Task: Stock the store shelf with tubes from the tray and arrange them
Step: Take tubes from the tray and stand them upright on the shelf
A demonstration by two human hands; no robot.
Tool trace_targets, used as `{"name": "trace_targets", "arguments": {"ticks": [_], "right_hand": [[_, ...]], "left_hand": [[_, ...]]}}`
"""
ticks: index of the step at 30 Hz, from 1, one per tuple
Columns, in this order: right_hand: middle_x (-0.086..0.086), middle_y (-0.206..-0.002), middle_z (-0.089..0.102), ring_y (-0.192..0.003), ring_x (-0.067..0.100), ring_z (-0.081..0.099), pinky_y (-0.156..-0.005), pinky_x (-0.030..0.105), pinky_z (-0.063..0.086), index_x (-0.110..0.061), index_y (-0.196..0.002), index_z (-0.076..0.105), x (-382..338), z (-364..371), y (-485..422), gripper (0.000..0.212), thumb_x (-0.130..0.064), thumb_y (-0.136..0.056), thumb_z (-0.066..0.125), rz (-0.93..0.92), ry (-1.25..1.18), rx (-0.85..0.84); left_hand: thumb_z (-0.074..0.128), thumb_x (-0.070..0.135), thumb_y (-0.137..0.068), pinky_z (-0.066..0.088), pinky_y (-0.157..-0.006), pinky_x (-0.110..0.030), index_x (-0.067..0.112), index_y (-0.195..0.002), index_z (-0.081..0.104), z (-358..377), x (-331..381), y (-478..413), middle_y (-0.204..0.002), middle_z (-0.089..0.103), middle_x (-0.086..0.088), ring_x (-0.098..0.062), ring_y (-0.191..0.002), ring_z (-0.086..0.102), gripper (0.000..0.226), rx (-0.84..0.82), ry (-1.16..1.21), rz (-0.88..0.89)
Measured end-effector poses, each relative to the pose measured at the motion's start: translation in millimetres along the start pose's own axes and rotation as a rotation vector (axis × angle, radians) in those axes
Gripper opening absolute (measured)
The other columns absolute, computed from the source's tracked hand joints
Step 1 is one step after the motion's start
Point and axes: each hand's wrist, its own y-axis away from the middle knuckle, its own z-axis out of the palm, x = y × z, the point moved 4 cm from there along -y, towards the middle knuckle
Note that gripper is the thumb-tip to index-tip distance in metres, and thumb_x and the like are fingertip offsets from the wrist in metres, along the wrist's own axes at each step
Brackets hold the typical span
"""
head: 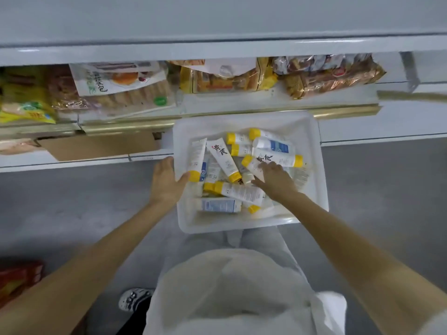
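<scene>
White plastic tray (323, 189), just in front of the shelf (242, 102), below its gold front edge. Inside: a loose heap of tubes (223, 160), white with yellow caps, lying flat and criss-crossed. Some carry black characters, others blue labels.

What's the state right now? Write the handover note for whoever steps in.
Left hand: grips the tray at its left rim, thumb inside.
Right hand: in the tray, fingers laid on the tubes; no grip visible.
Tubes: all piled loose in the tray, in front of the shelf of bagged food.
Done: no tubes seen on any shelf.
Left: pick, stock and arrange them all.
</scene>
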Motion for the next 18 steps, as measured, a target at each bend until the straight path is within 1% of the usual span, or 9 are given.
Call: {"name": "trace_targets", "arguments": {"ticks": [3, 5, 7, 9, 12, 13, 14, 16, 18], "right_hand": [[0.017, -0.121, 0.052, -0.114, 0.033, 0.048, -0.09, 0.041, 0.039, -0.007, -0.127, 0.048, 33.3, 6.6, -1.9, 0.052, -0.043, -0.09, 0.059, 0.154, -0.156, 0.1], [0.018, -0.12, 0.056, -0.113, 0.035, 0.05, -0.09, 0.042, 0.041, -0.006, -0.123, 0.05, 48.6, 9.2, -6.4, 0.05, -0.042, -0.09, 0.06, 0.215, -0.262, 0.115], [0.016, -0.119, 0.06, -0.114, 0.034, 0.051, -0.088, 0.04, 0.042, -0.006, -0.122, 0.051, 58.4, 11.6, -13.1, 0.05, -0.043, -0.089, 0.062, 0.258, -0.357, 0.089], [0.013, -0.119, 0.06, -0.116, 0.032, 0.049, -0.087, 0.037, 0.04, -0.007, -0.122, 0.053, 63.3, 12.9, -19.5, 0.05, -0.043, -0.089, 0.062, 0.264, -0.369, 0.069], [0.013, -0.12, 0.058, -0.118, 0.032, 0.045, -0.09, 0.038, 0.038, -0.009, -0.122, 0.054, 63.1, 13.8, -25.2, 0.053, -0.046, -0.086, 0.064, 0.238, -0.288, 0.081], [0.014, -0.121, 0.056, -0.119, 0.033, 0.043, -0.093, 0.04, 0.037, -0.009, -0.123, 0.054, 61.3, 16.4, -25.5, 0.054, -0.047, -0.086, 0.064, 0.241, -0.257, 0.065], [0.015, -0.121, 0.054, -0.119, 0.033, 0.042, -0.094, 0.04, 0.037, -0.01, -0.124, 0.055, 60.3, 22.1, -26.1, 0.055, -0.048, -0.085, 0.065, 0.25, -0.241, 0.039], [0.015, -0.119, 0.055, -0.117, 0.032, 0.043, -0.09, 0.038, 0.035, -0.013, -0.121, 0.057, 58.6, 34.2, -26.2, 0.054, -0.048, -0.082, 0.068, 0.284, -0.288, 0.004], [0.014, -0.118, 0.058, -0.115, 0.031, 0.047, -0.089, 0.036, 0.033, -0.013, -0.116, 0.058, 57.2, 45.2, -24.5, 0.055, -0.049, -0.077, 0.072, 0.327, -0.352, 0.01]], "left_hand": [[0.063, 0.037, -0.088, 0.029, -0.107, -0.04, 0.004, -0.146, 0.025, 10.8, -16.9, -2.9, -0.147, 0.034, -0.018, -0.033, -0.137, 0.031, 0.077, 0.03, 0.111, -0.207], [0.065, 0.042, -0.086, 0.031, -0.109, -0.042, 0.003, -0.147, 0.024, 21.9, -24.1, 1.5, -0.148, 0.035, -0.017, -0.033, -0.137, 0.033, 0.083, 0.037, 0.204, -0.332], [0.068, 0.042, -0.083, 0.036, -0.107, -0.043, 0.004, -0.144, 0.031, 35.1, -29.1, 10.2, -0.143, 0.043, -0.014, -0.033, -0.13, 0.042, 0.081, 0.04, 0.334, -0.443], [0.073, 0.041, -0.079, 0.043, -0.102, -0.043, 0.006, -0.134, 0.042, 49.1, -32.0, 17.4, -0.131, 0.054, -0.01, -0.03, -0.119, 0.053, 0.072, 0.018, 0.493, -0.516], [0.076, 0.053, -0.068, 0.048, -0.098, -0.045, 0.011, -0.123, 0.055, 62.8, -40.1, 17.5, -0.12, 0.063, -0.008, -0.027, -0.108, 0.061, 0.072, -0.042, 0.545, -0.537], [0.075, 0.054, -0.068, 0.048, -0.097, -0.045, 0.011, -0.12, 0.057, 64.5, -44.4, 15.1, -0.117, 0.065, -0.007, -0.026, -0.106, 0.062, 0.07, -0.057, 0.544, -0.527], [0.074, 0.05, -0.073, 0.049, -0.096, -0.044, 0.009, -0.119, 0.058, 63.3, -45.1, 14.9, -0.115, 0.065, -0.007, -0.025, -0.103, 0.062, 0.064, -0.062, 0.551, -0.521], [0.069, 0.04, -0.083, 0.05, -0.092, -0.04, 0.006, -0.118, 0.058, 59.1, -46.8, 14.5, -0.113, 0.065, -0.009, -0.026, -0.1, 0.063, 0.05, -0.071, 0.594, -0.506], [0.068, 0.04, -0.084, 0.05, -0.093, -0.041, 0.004, -0.123, 0.054, 55.5, -51.3, 13.8, -0.116, 0.063, -0.009, -0.026, -0.103, 0.062, 0.055, -0.073, 0.604, -0.513]]}}
